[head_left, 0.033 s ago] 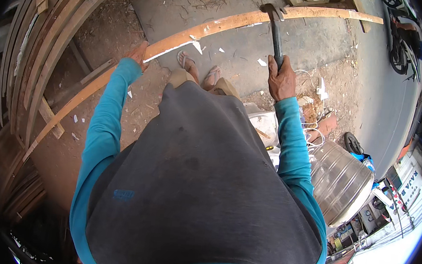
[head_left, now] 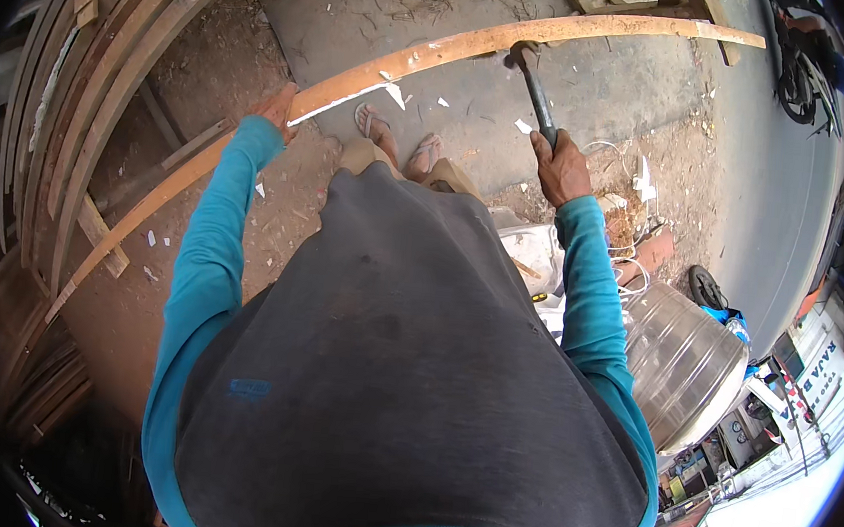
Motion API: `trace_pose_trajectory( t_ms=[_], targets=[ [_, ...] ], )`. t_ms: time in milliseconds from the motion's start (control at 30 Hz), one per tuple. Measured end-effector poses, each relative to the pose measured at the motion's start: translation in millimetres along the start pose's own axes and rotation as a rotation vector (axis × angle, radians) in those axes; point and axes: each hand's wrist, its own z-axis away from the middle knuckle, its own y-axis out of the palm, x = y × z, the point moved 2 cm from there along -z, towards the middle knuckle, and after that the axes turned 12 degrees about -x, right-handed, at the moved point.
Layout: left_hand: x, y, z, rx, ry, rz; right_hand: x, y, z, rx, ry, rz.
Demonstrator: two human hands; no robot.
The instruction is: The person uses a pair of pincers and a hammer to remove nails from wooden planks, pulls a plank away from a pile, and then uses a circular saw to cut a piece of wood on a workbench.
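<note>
A long wooden plank [head_left: 440,54], which bends in the wide picture, runs from the lower left to the far right. White strips of peeling material cling to its near edge. My left hand [head_left: 275,108] is closed around the plank left of my feet. In my right hand [head_left: 563,170] is a claw hammer [head_left: 537,95], gripped by its dark handle. The hammer's head is at the plank's near edge, right of the middle; whether it touches the wood I cannot tell.
More long timbers [head_left: 150,49] are stacked at the left. White scraps [head_left: 394,93] litter the dirt and concrete near my sandalled feet [head_left: 424,151]. A large clear plastic container [head_left: 680,356] lies by my right arm, beside white cord. Parked motorcycles [head_left: 804,81] line the road at the far right.
My right hand has shifted slightly, and the hammer's head has come down and left from over the plank to its near edge. My left hand stays in place.
</note>
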Motion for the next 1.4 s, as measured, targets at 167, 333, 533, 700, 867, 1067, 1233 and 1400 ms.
trace_pose_trajectory(
  t_ms=[167,333,533,700,867,1067,1233,1400],
  targets=[
    [-20.2,-14.1,-5.6,-0.087,0.003,0.005,-189.6,99.7,110.2,0.414,0.365,0.092],
    [1.7,13.1,7.3,-0.059,-0.07,0.047,-201.0,93.4,157.2,0.406,0.444,-0.019],
    [-13.9,-11.5,3.7,0.034,-0.099,0.069,-76.5,71.8,72.5,0.042,-0.036,-0.193],
    [-3.1,-3.8,35.4,-0.544,0.012,-0.087,58.2,-13.1,62.9,-0.13,-0.246,-0.496],
    [46.0,27.7,45.7,-0.469,0.006,-0.137,129.8,-30.2,96.2,-0.31,-0.531,-1.068],
    [35.4,33.3,51.3,-0.571,0.091,-0.127,110.2,74.4,98.3,0.031,-0.302,-0.279],
    [36.5,61.2,58.9,-0.652,0.102,-0.046,84.9,77.1,167.2,0.145,-0.009,-0.33],
    [39.5,60.5,61.1,-0.759,0.134,-0.028,166.8,35.9,179.1,-0.211,-0.026,-0.763]
  ],
)
